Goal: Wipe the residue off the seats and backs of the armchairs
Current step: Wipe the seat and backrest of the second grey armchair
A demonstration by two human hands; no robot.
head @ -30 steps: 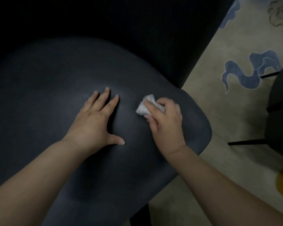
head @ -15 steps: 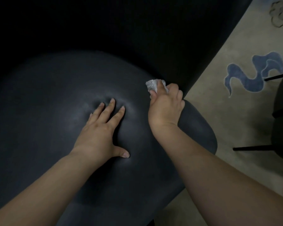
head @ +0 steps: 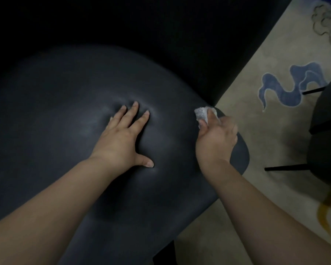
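A beige rug (head: 256, 104) with blue swirls lay beside the dark armchair seat (head: 55, 121). The left hand (head: 120, 140) pressed flat on the cushion, fingers spread, while the right hand (head: 216, 138) gripped a crumpled white wipe (head: 202, 113) at the seat's right edge, by the backrest.

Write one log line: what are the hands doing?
left hand: presses dark cushioned armchair seat | right hand: grips crumpled white tissue at seat's right edge

- The chair back (head: 161, 35), toward twelve o'clock, is lost in darkness; no residue can be made out.
- The white wad (head: 203, 113) is partly covered by the right hand (head: 216, 138).
- A second chair (head: 327, 131), at three o'clock, is cut by the frame edge.
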